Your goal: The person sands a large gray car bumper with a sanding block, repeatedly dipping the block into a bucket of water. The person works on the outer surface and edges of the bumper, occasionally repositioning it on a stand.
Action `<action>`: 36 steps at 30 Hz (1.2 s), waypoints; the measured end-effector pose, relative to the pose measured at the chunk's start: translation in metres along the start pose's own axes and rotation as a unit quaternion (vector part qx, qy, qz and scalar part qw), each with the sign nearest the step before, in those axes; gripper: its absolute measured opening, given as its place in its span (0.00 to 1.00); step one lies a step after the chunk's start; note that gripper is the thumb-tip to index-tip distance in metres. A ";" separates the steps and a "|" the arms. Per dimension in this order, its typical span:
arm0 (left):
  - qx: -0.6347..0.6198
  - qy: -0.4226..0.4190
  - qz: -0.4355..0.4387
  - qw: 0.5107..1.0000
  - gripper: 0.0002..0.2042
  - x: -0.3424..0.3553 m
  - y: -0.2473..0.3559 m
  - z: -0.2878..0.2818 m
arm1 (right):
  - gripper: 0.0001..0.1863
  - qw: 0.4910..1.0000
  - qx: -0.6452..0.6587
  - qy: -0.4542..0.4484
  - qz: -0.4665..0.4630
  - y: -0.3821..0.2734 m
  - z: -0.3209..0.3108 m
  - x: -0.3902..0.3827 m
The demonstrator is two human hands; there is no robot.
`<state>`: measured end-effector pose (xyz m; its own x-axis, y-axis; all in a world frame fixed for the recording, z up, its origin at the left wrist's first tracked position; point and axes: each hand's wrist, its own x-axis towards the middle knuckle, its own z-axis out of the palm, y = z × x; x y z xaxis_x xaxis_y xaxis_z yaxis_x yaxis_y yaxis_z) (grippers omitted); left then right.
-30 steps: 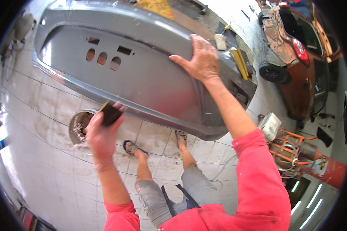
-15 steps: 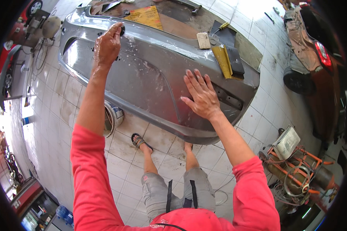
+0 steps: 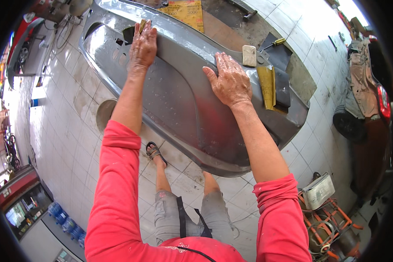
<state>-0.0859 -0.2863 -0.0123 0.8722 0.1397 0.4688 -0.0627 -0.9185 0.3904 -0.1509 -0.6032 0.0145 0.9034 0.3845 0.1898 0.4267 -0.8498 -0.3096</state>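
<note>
A large grey car body panel [image 3: 170,94], wet and shiny along its far ridge, lies before me. My left hand [image 3: 143,46] rests on its far left part with a piece of dark and yellow sandpaper [image 3: 129,35] under and between the fingers. Most of that piece is hidden by the hand. My right hand [image 3: 232,81] lies flat and wet on the panel's far ridge, fingers forward and thumb apart, holding nothing. Right of it sit a beige sponge-like block [image 3: 249,56], a folded yellow sandpaper sheet [image 3: 266,87] and a black block [image 3: 282,89].
Beyond the panel lie a yellow sandpaper sheet [image 3: 183,15], a yellow-handled screwdriver [image 3: 278,42] and a black sheet [image 3: 280,56]. A bucket [image 3: 105,114] stands below the panel's left edge. An orange-framed machine [image 3: 329,227] is at lower right, a partly stripped car [image 3: 369,100] at right.
My left hand has gone from an upright grip on a dark piece to lying flatter on the panel. My right hand has slid away from me to the far ridge. The view has shifted.
</note>
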 end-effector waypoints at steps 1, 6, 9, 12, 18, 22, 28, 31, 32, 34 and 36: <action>0.055 0.023 -0.027 0.998 0.33 -0.020 0.023 0.014 | 0.39 1.000 -0.006 -0.008 0.005 0.001 0.002 0.000; -0.255 -0.053 -0.128 0.957 0.46 -0.193 0.221 0.009 | 0.40 0.998 -0.032 -0.014 0.055 0.014 0.003 0.003; -0.218 -0.012 -0.172 0.961 0.46 -0.168 0.176 0.028 | 0.40 0.998 -0.041 -0.009 0.036 0.007 0.003 0.008; -0.298 0.066 -0.370 0.877 0.46 -0.081 0.120 0.014 | 0.40 0.998 -0.057 -0.019 0.028 0.003 0.007 0.004; -0.284 -0.088 -0.230 0.927 0.47 -0.209 0.228 -0.011 | 0.39 0.996 -0.076 -0.020 0.042 0.012 0.003 0.000; -0.381 -0.115 -0.346 0.849 0.49 -0.136 0.172 -0.017 | 0.39 0.997 -0.063 -0.017 0.034 0.010 0.009 0.002; -0.167 -0.196 -0.139 0.956 0.44 -0.265 0.205 -0.036 | 0.39 0.997 -0.066 -0.023 0.025 0.011 0.005 0.005; -0.071 -0.227 0.049 0.970 0.41 -0.294 0.153 -0.047 | 0.39 0.996 -0.073 -0.029 0.037 0.015 0.000 0.004; -0.067 -0.228 0.016 0.971 0.40 -0.271 0.125 -0.043 | 0.39 0.996 -0.067 -0.033 0.038 0.013 0.002 0.003; -0.096 -0.193 -0.078 0.973 0.40 -0.194 0.059 -0.039 | 0.40 0.997 -0.063 -0.032 0.028 0.013 0.004 0.001; -0.107 -0.117 -0.169 0.973 0.41 -0.170 0.046 -0.031 | 0.40 0.996 -0.062 -0.049 0.029 0.004 -0.002 0.008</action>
<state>-0.2523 -0.3403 -0.0496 0.9456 0.3092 0.1009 0.1693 -0.7327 0.6591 -0.1418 -0.6046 0.0170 0.9286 0.3619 0.0814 0.3710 -0.9072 -0.1982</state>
